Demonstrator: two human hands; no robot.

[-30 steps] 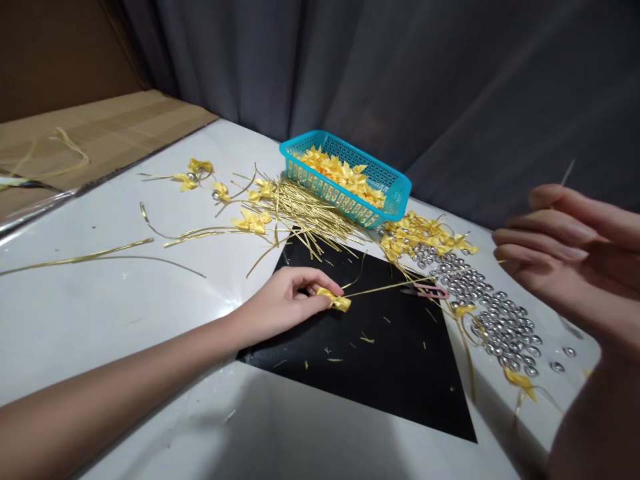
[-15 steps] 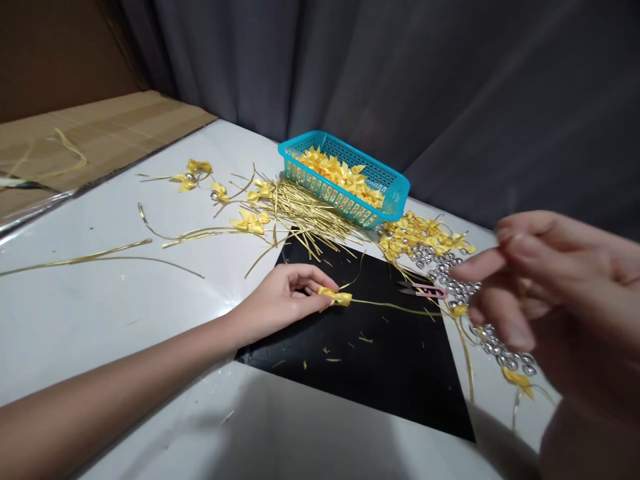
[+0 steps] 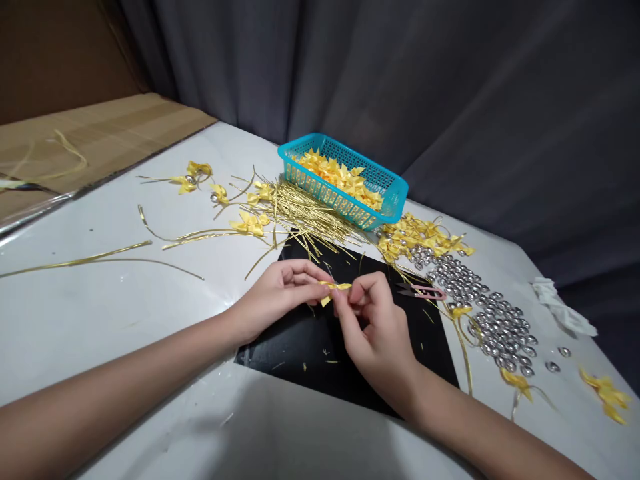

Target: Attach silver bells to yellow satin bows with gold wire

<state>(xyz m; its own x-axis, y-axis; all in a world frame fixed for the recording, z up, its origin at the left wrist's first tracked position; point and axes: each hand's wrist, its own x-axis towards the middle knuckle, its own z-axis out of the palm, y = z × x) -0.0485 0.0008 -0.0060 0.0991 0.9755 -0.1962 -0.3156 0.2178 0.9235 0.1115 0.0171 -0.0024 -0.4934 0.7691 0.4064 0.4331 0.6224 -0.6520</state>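
Observation:
Above a black mat [image 3: 300, 363], a small yellow ribbon bow [image 3: 327, 300] is pinched between both hands. My left hand [image 3: 287, 287] grips its left end with thumb and fingertips. My right hand [image 3: 377, 320] is closed at the bow's right side, thumb and forefinger meeting at its middle. The fingers partly cover the bow, and the gold cord seen trailing from it earlier is mostly hidden. Pink-handled thread snips [image 3: 423, 291] lie on the mat's right edge, just past my right hand.
Behind the mat, a blue basket [image 3: 400, 200] holds many yellow bows, beside a pile of gold cords [image 3: 310, 210]. Silver bells or beads [image 3: 500, 320] spread to the right, near finished-looking bows [image 3: 415, 233]. A crumpled white cloth [image 3: 565, 310] and cardboard [image 3: 165, 113] lie farther out.
My right hand has come down from the near right to the bow and closed on it. The left hand keeps its place, while the bow has turned in the fingers.

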